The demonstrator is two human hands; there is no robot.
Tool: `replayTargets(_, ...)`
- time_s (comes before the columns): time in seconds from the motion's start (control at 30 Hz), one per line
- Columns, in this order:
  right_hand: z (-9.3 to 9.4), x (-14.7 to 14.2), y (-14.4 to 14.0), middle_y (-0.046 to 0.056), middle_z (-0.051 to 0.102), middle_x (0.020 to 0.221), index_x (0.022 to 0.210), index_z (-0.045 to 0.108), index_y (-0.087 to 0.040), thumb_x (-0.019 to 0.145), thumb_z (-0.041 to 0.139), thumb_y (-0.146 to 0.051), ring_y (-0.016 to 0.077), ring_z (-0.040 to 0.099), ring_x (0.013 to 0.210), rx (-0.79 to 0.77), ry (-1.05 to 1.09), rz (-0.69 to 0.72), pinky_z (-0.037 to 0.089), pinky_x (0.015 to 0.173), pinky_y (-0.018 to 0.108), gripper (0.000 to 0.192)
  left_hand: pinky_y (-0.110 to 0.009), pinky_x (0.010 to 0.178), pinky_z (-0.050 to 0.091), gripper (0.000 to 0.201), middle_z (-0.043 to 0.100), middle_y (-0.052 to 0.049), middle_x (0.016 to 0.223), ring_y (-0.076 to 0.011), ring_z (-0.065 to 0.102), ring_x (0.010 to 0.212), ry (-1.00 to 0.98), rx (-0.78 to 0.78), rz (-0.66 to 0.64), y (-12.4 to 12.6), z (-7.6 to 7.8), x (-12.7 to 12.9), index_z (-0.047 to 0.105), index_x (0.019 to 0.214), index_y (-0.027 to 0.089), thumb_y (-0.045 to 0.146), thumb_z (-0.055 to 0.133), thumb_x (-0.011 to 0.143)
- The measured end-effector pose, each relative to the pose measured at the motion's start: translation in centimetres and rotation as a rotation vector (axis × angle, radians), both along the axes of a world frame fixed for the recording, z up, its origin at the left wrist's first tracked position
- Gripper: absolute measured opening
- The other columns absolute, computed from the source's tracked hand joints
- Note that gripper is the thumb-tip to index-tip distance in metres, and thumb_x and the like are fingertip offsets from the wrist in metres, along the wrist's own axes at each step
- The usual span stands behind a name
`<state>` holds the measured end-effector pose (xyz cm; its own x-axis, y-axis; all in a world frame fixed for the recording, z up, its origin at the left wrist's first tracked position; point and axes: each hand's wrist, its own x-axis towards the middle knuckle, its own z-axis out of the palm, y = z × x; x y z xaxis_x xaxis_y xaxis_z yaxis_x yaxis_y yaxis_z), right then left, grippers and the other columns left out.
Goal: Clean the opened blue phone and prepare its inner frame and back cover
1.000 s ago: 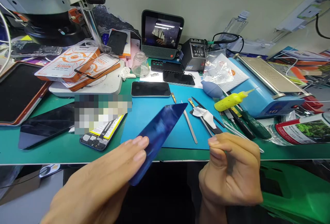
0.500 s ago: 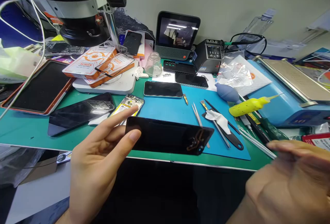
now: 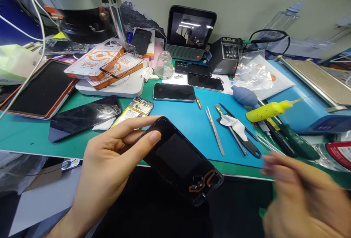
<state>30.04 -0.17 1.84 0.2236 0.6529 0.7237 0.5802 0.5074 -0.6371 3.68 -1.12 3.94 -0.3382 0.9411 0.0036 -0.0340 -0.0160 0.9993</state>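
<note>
Here a black phone back cover (image 3: 179,159), inner side up, was held at its upper corner by the left hand (image 3: 109,166), the thumb laid on the inner face and the fingers curled beneath it. The cover was kept in the air just in front of the near edge of the table (image 3: 33,135), tilted down to the right, with an orange flex ribbon (image 3: 201,183) seen near its lower end. The right hand (image 3: 298,194) was blurred at the lower right, apart from the cover; it appeared loosely open and nothing was seen in it.

The cover was judged to be thin, light and rather stiff, yet liable to crack or bend if pinched hard across its middle, and probably smooth and slippery on its outer face. The ribbon was judged delicate and best left untouched. A hold along the long edges or corners was judged safest.

On the blue mat (image 3: 189,121) tweezers (image 3: 215,130) were seen lying.
</note>
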Motion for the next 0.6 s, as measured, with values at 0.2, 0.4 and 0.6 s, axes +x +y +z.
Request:
replayTargets(0.2,1.8,-5.2,-0.8,0.0,0.077,0.107,0.117,0.081,-0.025,0.095,0.081,-0.011,0.0128,0.073,0.093,-0.246,-0.156,0.273,0.058,0.079,0.027,0.026,-0.003,0.063,0.057,0.019,0.085,0.01,0.091,-0.0073,0.078,0.066,0.23,-0.024,0.034,-0.7,0.9,1.1,0.086,0.106,0.042,0.041,0.09,0.087)
replayTargets(0.4,1.8,-5.9,-0.6,-0.004,0.078,0.093,0.098,0.079,-0.024,0.097,0.08,-0.011,0.012,0.074,0.085,-0.275,-0.119,0.28,0.058,0.079,0.027,0.013,0.0,0.072,0.055,0.017,0.084,0.016,0.096,-0.0049,0.079,0.076,0.338,-0.019,0.068,-1.5,1.2,1.7,0.085,0.104,0.046,0.041,0.088,0.088)
replayTargets(0.6,1.2,-6.1,-1.0,-0.002,0.075,0.09,0.095,0.072,-0.02,0.097,0.074,-0.004,0.0116,0.069,0.084,-0.228,-0.198,0.247,0.055,0.079,0.029,0.016,-0.006,0.069,0.055,0.02,0.084,0.015,0.098,-0.0065,0.077,0.075,0.44,-0.126,0.069,-1.8,1.6,1.8,0.085,0.109,0.046,0.047,0.086,0.088)
